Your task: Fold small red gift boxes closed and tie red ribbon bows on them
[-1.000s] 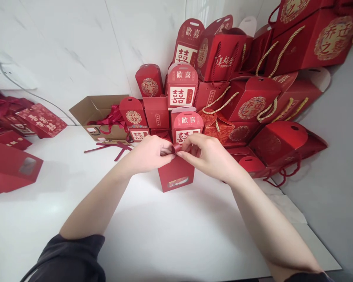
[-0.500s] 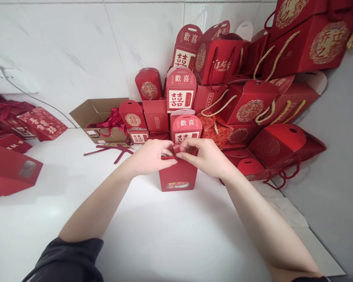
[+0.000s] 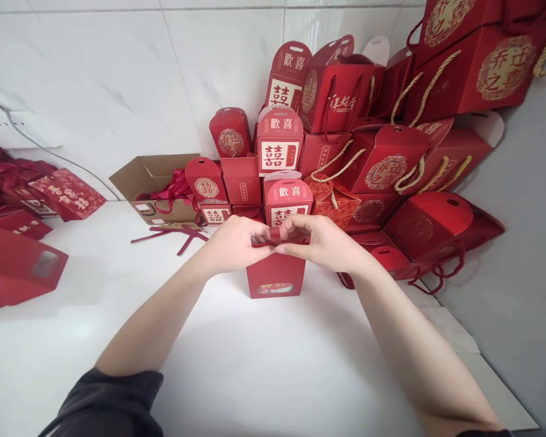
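Note:
A red gift box (image 3: 276, 276) stands upright on the white table in front of me, with a small clear window low on its front. At its top edge my left hand (image 3: 241, 241) is closed, thumb and fingers pinching a red ribbon (image 3: 275, 233). Facing it, my right hand (image 3: 321, 243) pinches the same ribbon from the other side, thumb along the box's top edge. The ribbon bends in a short loop between my fingertips. My fingers hide most of the box's top and the ribbon's ends.
Stacked red gift boxes (image 3: 389, 164) with rope handles fill the back right. A cardboard box (image 3: 164, 209) holding red ribbon stands behind on the left, with dark red ribbon strips (image 3: 175, 233) lying before it. Another red box (image 3: 20, 267) is at the far left.
The ribbon loop has been drawn flatter between my fingertips, and my thumbs have come closer together at the box's top edge. The box stays in place.

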{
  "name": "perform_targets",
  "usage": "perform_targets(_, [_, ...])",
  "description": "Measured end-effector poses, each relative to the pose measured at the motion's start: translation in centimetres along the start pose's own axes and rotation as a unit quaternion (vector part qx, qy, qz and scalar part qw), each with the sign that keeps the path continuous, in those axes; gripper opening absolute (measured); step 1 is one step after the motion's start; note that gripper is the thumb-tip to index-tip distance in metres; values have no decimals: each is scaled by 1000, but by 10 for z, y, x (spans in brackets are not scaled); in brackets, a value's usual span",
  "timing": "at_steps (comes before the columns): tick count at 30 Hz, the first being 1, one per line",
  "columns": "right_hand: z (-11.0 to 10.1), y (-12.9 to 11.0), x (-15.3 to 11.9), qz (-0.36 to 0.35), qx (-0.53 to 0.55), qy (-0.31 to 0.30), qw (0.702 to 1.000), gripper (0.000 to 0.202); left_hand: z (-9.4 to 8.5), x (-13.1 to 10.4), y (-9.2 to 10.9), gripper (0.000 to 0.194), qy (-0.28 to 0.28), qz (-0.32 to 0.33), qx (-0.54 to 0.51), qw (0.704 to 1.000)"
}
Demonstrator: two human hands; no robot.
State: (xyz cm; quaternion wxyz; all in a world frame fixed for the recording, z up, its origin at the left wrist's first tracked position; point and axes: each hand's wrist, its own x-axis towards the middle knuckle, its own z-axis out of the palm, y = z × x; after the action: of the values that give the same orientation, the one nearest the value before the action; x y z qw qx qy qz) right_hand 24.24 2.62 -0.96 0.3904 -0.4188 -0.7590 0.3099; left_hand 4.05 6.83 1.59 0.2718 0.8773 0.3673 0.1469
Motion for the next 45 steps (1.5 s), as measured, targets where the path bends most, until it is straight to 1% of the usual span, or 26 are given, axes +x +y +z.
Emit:
perform_targets(3, [0, -1, 0, 5, -5, 1, 1000, 17, -1, -1, 1, 18, -3, 3, -5, 1000])
perform_targets(7, [2, 5, 1, 15, 29, -11, 999, 11, -2, 0, 0, 18, -3, 9, 3, 1000])
perform_targets(11, [1, 11, 2, 9, 53, -24, 998, 8, -2, 1, -2, 18, -4, 10, 5, 1000])
perform_targets(14, [0, 10, 1, 4, 49, -31, 998, 7, -1, 1, -3, 17, -2, 12, 8, 1000])
perform_targets(19, [3, 4, 0, 10, 19, -12, 1000, 16, -1, 1, -2, 18, 0, 15, 0, 1000])
perform_targets(25, [3, 10, 3, 13, 54, -17, 998, 14, -1, 2, -4, 19, -1, 21, -13, 1000])
perform_targets(30, [1, 12, 1, 15, 54, -24, 998, 10, -1, 2, -5, 19, -8, 15, -5, 1000])
perform_targets(34, [1, 7, -1, 8, 34, -28, 999, 11, -1, 2, -3, 18, 3, 18, -2, 1000])
perform_targets(38, [4, 5, 0, 10, 14, -12, 1000, 16, -2, 2, -3, 17, 12, 22, 0, 1000])
perform_targets(41, [6, 10, 2, 22, 52, -10, 998, 17, -2, 2, -5, 15, 4, 27, -10, 1000])
perform_targets(45, [4, 17, 6, 17, 107, -49, 993, 16, -3, 2, -7, 18, -6, 20, -22, 1000])
